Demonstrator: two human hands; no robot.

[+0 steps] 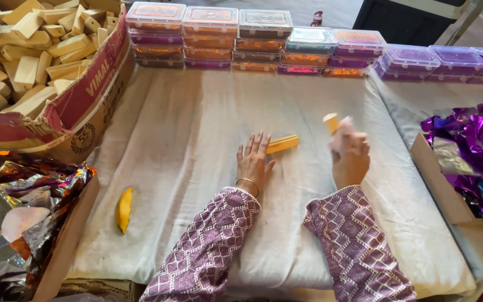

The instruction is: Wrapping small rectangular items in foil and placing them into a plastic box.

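**Two Hands and Yellow Blocks on a Cloth**

A big white cloth (197, 168) covers the table. It looks soft and a bit wrinkled.

At the top left sits a large cardboard box (85, 95) with a torn red side. It is full of pale wooden blocks (23, 50), long and flat, all in a heap.

Along the back stand stacks of tubs (264, 42). They are clear plastic with lids, and orange and purple things show inside.

On the right, another box (437, 173) holds shiny purple foil (476, 145), all crinkly. On the left, a third box holds gold and silver foil (23, 196).

A curved yellow piece (123, 209) lies alone on the cloth, near the left.

Both arms wear purple patterned sleeves. The left hand (252, 162) lies flat with its fingers spread. Its fingertips are just beside a yellow block (282, 144) on the cloth; whether they touch is hard to tell.

The right hand (349, 156) is lifted and blurry. It pinches a small yellow block (331, 122) at the top.
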